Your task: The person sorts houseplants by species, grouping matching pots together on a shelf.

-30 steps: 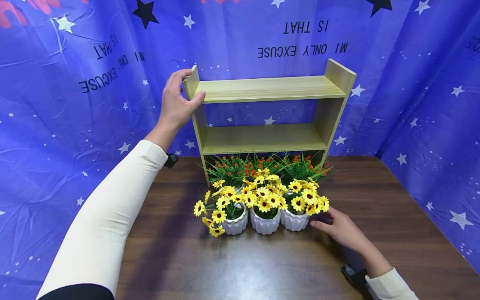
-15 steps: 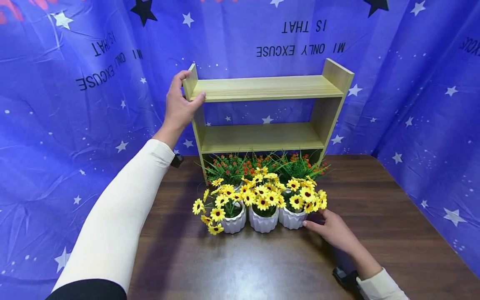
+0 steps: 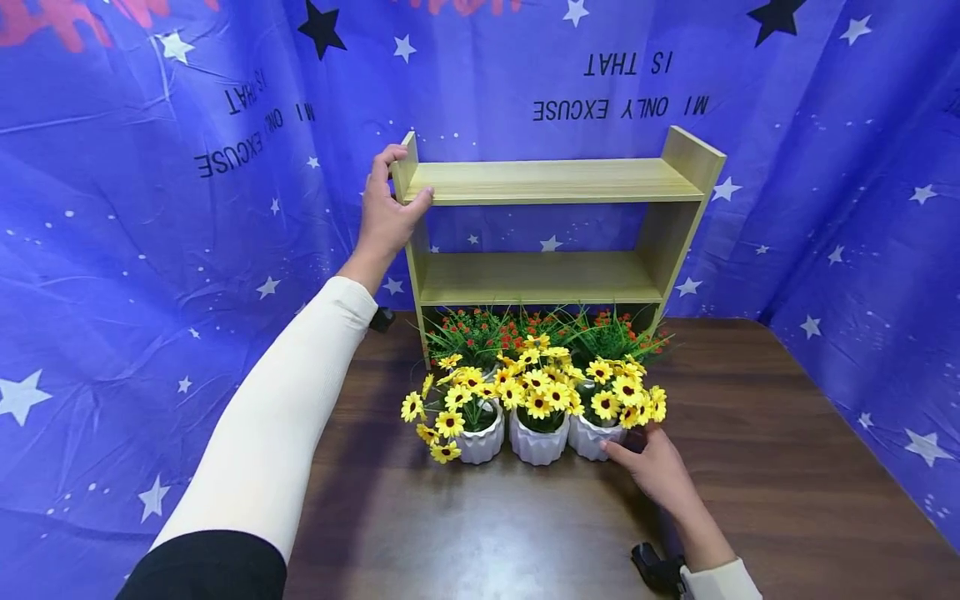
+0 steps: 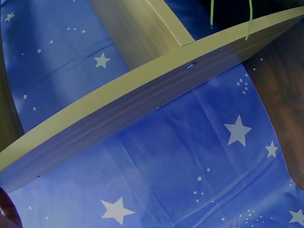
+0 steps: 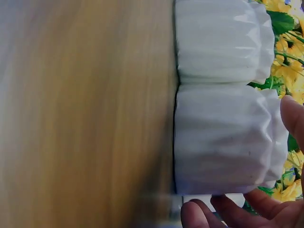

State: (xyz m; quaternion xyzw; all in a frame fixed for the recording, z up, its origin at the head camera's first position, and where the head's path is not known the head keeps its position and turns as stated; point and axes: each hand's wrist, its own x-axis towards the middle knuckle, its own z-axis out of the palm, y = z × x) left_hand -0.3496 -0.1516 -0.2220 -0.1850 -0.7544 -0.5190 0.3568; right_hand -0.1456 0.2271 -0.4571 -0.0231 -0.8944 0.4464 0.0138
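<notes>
My left hand [image 3: 386,221] grips the top of the left side panel of a light wooden shelf [image 3: 555,182], its thumb over the inner front edge. In the left wrist view that side panel [image 4: 118,97] runs diagonally, with a fingertip at the lower left corner. My right hand [image 3: 663,471] holds the rightmost white fluted flowerpot [image 3: 588,437] of yellow artificial flowers. The right wrist view shows the thumb at this pot's [image 5: 223,140] rim and fingers [image 5: 232,211] along its side. Beside it stand a middle pot [image 3: 538,443] and a left pot [image 3: 482,442] of similar flowers.
Behind the yellow flowers, grassy plants with red blossoms [image 3: 472,332] stand at the shelf's lowest level. Brown wooden table [image 3: 480,525] extends in front and to both sides. A blue curtain [image 3: 480,83] with stars and lettering hangs behind and beside it.
My right hand has moved left from beside the rightmost pot until its thumb lies on the pot. The left hand keeps its place on the shelf. The head view has shifted slightly.
</notes>
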